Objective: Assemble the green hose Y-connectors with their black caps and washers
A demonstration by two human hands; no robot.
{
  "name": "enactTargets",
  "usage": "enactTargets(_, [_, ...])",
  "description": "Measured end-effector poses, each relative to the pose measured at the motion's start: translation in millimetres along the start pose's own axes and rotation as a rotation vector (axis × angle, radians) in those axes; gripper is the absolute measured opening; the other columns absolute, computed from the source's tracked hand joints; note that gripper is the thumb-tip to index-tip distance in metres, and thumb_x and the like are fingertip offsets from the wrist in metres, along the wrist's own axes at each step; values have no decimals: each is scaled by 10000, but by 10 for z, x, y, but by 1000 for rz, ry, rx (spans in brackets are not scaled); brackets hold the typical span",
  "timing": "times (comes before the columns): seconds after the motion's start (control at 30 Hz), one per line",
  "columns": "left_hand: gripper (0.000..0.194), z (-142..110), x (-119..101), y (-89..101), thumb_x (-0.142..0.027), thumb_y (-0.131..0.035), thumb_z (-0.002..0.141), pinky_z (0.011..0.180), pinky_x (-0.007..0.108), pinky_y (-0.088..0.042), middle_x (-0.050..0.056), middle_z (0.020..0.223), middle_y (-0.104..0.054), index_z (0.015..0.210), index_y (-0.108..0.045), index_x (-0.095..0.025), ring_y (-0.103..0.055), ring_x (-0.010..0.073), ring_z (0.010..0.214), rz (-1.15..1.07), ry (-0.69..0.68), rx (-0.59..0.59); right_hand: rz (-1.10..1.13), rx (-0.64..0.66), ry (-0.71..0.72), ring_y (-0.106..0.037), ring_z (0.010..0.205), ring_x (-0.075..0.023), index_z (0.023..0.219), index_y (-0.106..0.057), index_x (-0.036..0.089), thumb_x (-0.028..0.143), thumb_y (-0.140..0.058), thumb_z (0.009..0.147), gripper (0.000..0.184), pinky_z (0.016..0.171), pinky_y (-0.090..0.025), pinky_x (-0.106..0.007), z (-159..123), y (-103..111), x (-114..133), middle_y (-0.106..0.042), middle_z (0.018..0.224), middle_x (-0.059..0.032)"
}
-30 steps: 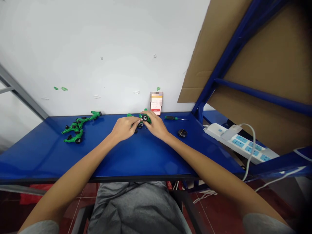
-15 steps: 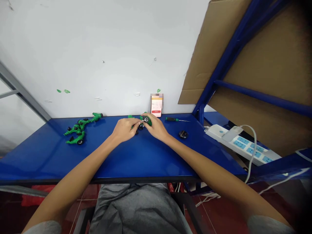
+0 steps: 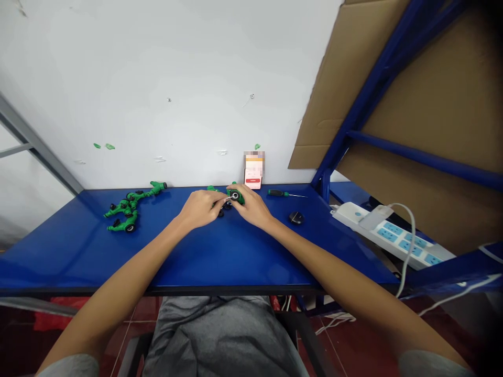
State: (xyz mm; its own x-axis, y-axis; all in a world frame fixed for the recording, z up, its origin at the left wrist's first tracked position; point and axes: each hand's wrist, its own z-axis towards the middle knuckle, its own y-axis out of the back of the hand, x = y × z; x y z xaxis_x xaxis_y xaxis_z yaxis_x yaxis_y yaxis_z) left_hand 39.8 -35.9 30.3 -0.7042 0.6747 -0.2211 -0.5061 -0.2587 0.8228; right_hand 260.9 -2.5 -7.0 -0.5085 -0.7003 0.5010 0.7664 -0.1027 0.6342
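Observation:
My right hand (image 3: 253,207) is closed around a green part with a round black end (image 3: 234,196), in which a pale ring shows. Between the pinched thumb and fingers of my left hand (image 3: 201,208) is a thin, shiny metal tool (image 3: 229,198); its tip meets that black end, and its exact kind is too small to make out. Just behind the fingers, more green and black pieces (image 3: 212,188) lie partly hidden. Over on the left of the blue table (image 3: 236,256) rests a group of green branching parts (image 3: 129,206) with black knobs and ends.
A phone (image 3: 253,175) leans on the wall behind my hands. To the right lie a screwdriver (image 3: 279,193) with a green-black handle and a small black object (image 3: 296,217). A white power strip (image 3: 387,230) with a cable sits beyond the table's right side, near a blue frame (image 3: 346,131).
The black end in my right hand has tilted slightly, and the metal tool lies at a slightly different angle. Both hands keep nearly the same place; the view has shifted a little.

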Motion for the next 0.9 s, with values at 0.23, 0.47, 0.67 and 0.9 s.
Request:
enactTargets(0.23, [343,-13,15,29,-306,-491,1077,799,344,-556,76,1024,-840,1012,-816,-217,-790,260,917,0,-40,-5,-10,31,-11,-719,1056,-289,1236,-656,289,247,-574,995,259,914,-553,-428,2,36,61,-740,1227,-64])
enactTargets(0.47, [311,-7,39,69,-251,-522,1056,726,315,-521,63,1005,-842,982,-822,-218,-779,233,833,34,-95,23,-32,85,-26,-717,998,-265,1168,-662,294,227,-600,960,227,862,-535,-391,12,36,40,-761,1176,-34])
enactTargets(0.67, [310,3,54,86,-255,-534,1060,729,300,-519,61,970,-843,1027,-838,-204,-774,221,817,-18,-111,9,-44,107,-26,-717,972,-249,1154,-662,301,227,-601,956,220,845,-521,-368,15,52,35,-766,1156,-18])
enactTargets(0.9, [307,8,61,97,-260,-550,1047,744,303,-517,65,1005,-848,1033,-853,-209,-773,221,825,-50,-88,41,-55,144,-10,-718,993,-252,1158,-669,293,221,-602,954,226,850,-520,-369,25,74,18,-770,1167,-29])
